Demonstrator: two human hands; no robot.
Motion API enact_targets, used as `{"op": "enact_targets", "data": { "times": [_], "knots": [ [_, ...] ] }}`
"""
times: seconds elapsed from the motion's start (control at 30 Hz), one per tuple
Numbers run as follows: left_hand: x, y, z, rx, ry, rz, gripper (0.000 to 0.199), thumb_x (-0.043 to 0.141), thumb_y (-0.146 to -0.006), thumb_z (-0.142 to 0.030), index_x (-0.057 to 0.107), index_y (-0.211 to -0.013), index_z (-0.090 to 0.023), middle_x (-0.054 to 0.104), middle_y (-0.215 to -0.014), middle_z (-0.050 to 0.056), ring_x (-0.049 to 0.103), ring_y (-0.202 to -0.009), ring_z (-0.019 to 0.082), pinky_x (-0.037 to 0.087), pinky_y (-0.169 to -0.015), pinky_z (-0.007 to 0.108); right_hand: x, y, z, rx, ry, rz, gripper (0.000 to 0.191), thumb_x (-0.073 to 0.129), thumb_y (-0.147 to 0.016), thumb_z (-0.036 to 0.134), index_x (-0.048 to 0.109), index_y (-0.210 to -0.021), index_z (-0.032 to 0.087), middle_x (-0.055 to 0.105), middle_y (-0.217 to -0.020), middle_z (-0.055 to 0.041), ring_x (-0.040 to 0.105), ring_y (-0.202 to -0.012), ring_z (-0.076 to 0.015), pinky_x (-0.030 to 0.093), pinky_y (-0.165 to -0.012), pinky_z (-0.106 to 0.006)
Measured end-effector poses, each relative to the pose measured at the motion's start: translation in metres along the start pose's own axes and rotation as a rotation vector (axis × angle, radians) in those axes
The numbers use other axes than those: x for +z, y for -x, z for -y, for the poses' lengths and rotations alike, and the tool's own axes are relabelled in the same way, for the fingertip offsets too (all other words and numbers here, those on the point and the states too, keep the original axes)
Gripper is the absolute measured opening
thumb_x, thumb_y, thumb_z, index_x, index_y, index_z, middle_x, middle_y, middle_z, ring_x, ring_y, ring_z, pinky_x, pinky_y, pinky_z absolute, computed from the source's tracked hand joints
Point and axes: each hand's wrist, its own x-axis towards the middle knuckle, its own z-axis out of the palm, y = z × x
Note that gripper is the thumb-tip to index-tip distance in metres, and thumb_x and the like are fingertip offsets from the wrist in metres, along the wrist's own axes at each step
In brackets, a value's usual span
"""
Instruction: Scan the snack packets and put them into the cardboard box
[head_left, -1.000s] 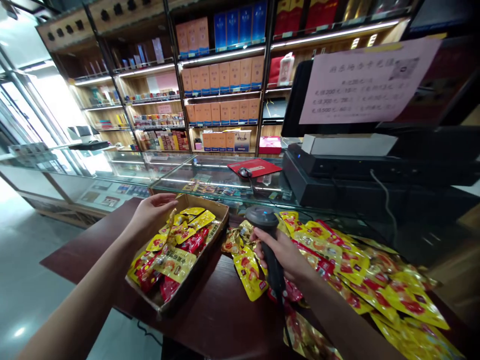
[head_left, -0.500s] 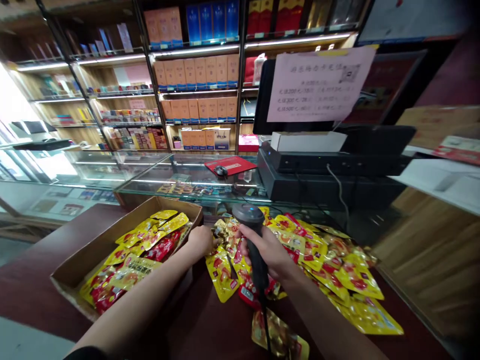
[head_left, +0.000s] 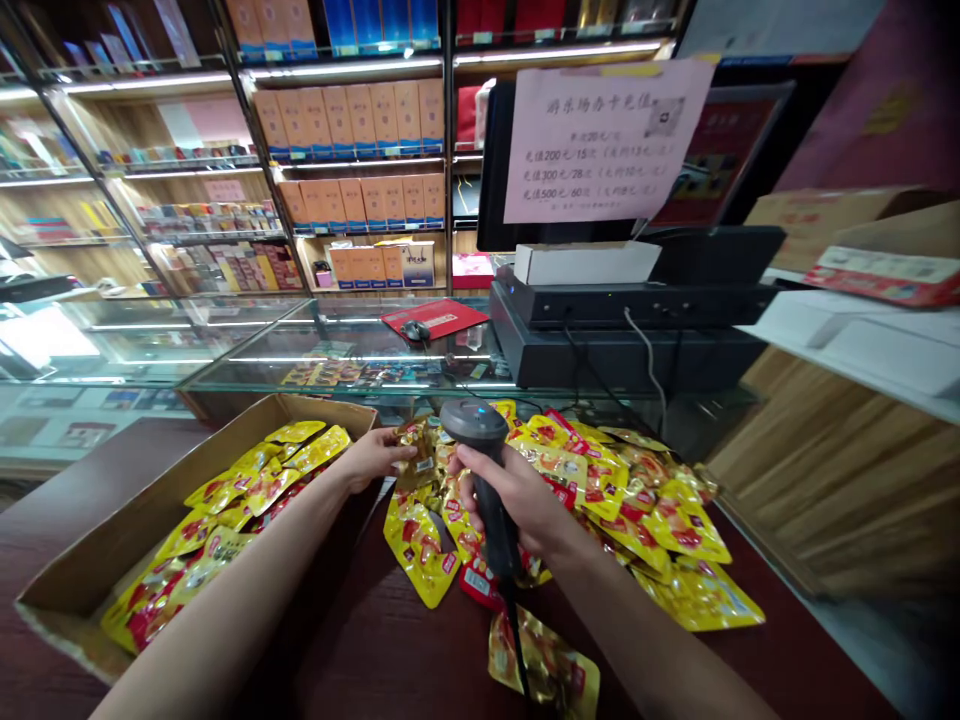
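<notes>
The flat gold-foil packet (head_left: 424,452) my left hand (head_left: 375,455) pinched seemed mid-scan, needing alignment with the pistol-shaped black plastic scanner (head_left: 496,525) my right hand (head_left: 529,500) gripped.

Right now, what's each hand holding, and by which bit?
The right hand grips the black scanner by its handle; the left hand pinches a golden packet near its edge.
</notes>
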Motion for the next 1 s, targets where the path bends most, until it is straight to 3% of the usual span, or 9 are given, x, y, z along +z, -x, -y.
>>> {"op": "enact_targets", "data": {
  "times": [0.23, 0.4, 0.57, 0.77, 1.0],
  "knots": [
    [0.003, 0.001, -0.003, 0.028, 0.103, -0.038, 0.044, 0.083, -0.056, -0.034, 0.068, -0.094, -0.018, 0.068, -0.097, 0.006, 0.062, -0.079, 0.015, 0.047, -0.059, 0.022, 0.010, -0.005, -0.016, 0.135, -0.045, 0.024, 0.031, 0.057, -0.081, 0.048, 0.051, -0.083, 0.018, 0.054, -0.049, 0.0040, 0.048, -0.035, -0.0087, 0.038, -0.037, -0.020],
    [0.005, -0.002, -0.003, 0.049, 0.159, -0.129, 0.037, 0.083, -0.057, -0.035, 0.067, -0.084, -0.017, 0.068, -0.082, 0.002, 0.059, -0.070, 0.011, 0.044, -0.057, 0.019, 0.014, -0.011, -0.037, 0.205, -0.013, 0.020, 0.031, 0.058, -0.082, 0.049, 0.049, -0.075, 0.019, 0.053, -0.046, 0.0044, 0.046, -0.034, -0.0089, 0.039, -0.036, -0.021],
    [0.008, -0.001, -0.007, 0.062, 0.247, -0.176, 0.035, 0.081, -0.061, -0.035, 0.069, -0.090, -0.017, 0.070, -0.084, 0.003, 0.060, -0.068, 0.011, 0.041, -0.054, 0.018, 0.021, -0.014, -0.055, 0.212, 0.014, -0.051, 0.031, 0.062, -0.078, 0.048, 0.047, -0.076, 0.020, 0.051, -0.045, 0.0057, 0.046, -0.036, -0.0095, 0.040, -0.036, -0.021],
    [0.004, -0.003, -0.010, 0.133, 0.422, -0.165, 0.038, 0.080, -0.062, -0.029, 0.068, -0.095, -0.016, 0.071, -0.089, 0.006, 0.064, -0.071, 0.013, 0.049, -0.063, 0.023, 0.032, -0.011, -0.060, 0.194, 0.050, -0.059, 0.028, 0.060, -0.077, 0.044, 0.045, -0.079, 0.021, 0.050, -0.041, 0.0072, 0.043, -0.032, -0.0091, 0.036, -0.034, -0.020],
    [0.003, -0.005, -0.007, 0.120, 0.357, -0.139, 0.042, 0.082, -0.060, -0.032, 0.067, -0.096, -0.016, 0.070, -0.093, 0.005, 0.063, -0.071, 0.012, 0.047, -0.059, 0.021, 0.034, -0.010, -0.059, 0.159, 0.090, -0.060, 0.026, 0.061, -0.077, 0.041, 0.044, -0.077, 0.021, 0.049, -0.040, 0.0078, 0.041, -0.031, -0.0084, 0.035, -0.034, -0.020]
  ]
}}
